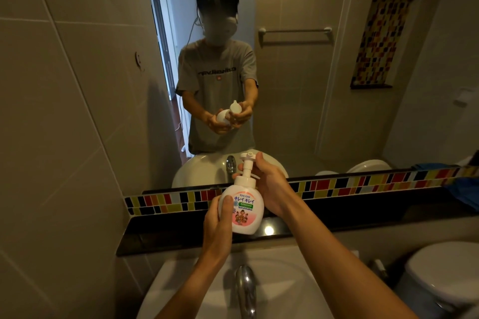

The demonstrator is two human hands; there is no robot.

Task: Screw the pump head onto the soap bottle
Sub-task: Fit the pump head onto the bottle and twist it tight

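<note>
- Two hands hold the work in the air above the sink [298, 290], in front of the mirror [298, 101], clear of the dark tabletop [181, 237].
- Left hand [219, 225] wraps the bottle [242, 211] low on its left flank, thumb pressed across the front beside the label, the other fingers curled behind out of sight.
- Right hand [269, 186] closes around the pump head [246, 172] from the right side; its fingertips show past the white collar and stem, thumb up near the nozzle.
- Pump head sits on the bottle's neck already, collar touching the shoulder; whether the thread is fully home I cannot tell.
- Bottle's long axis runs nearly upright, tilted a little away from the person, and the pump stem carries on along that same line, so the parts look aligned, not cocked.
- Key relation: the collar lies directly above the left hand's grip and just left of the right palm, so the right hand is the nearer one for turning while the left one steadies.
- Judgement: the coming move is a twist about that upright axis; a skewed collar would risk cross-threading.
- Tap [245, 290] stands below, well apart from the bottle.
</note>
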